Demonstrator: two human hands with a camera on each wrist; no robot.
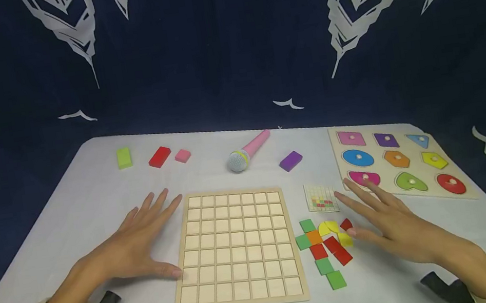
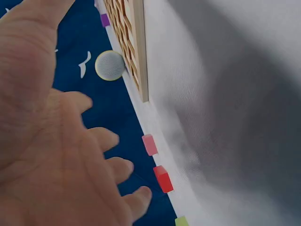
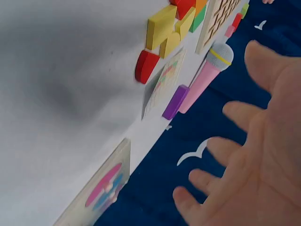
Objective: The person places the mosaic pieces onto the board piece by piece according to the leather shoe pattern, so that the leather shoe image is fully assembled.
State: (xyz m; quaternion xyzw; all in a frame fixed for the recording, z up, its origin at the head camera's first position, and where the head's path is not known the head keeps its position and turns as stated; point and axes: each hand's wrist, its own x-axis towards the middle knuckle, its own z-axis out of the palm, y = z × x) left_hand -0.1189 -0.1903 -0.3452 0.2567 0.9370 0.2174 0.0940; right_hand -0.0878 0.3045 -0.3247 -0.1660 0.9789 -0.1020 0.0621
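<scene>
Grid [image 1: 237,253]: 1, 7 x 7 squares, all bare, lying flat on white table [image 1: 92,204]; taken as clock centre, head view.

Left hand [image 1: 144,242]: at 9 o'clock, fingers spread, holding nothing; thumb tip at grid edge, contact cannot be told. Right hand [image 1: 389,227]: at 3 o'clock, fingers spread, grasping nothing; thumb near a red piece, touch uncertain.

Tiles [image 1: 331,244]: 12, grouped at 3 o'clock between grid and right hand. Count: green 4, red 4, yellow 3, orange 1. Two yellows and one red have curved edges.

Card [image 1: 321,197]: 1, at 2 o'clock beside right fingertips; printed with small grid and coloured cells, finer print too small to read.

Puzzle [image 1: 415,158]: 1, at 2 o'clock beyond card; 9 knobbed shapes counted.

Blocks: 4. Lime block [image 1: 124,158], red block [image 1: 160,157], pink block [image 1: 182,156] near 11 o'clock; purple block [image 1: 291,161] near 1 o'clock.

Microphone [image 1: 250,151]: 1, pink, just past 12 o'clock.
</scene>
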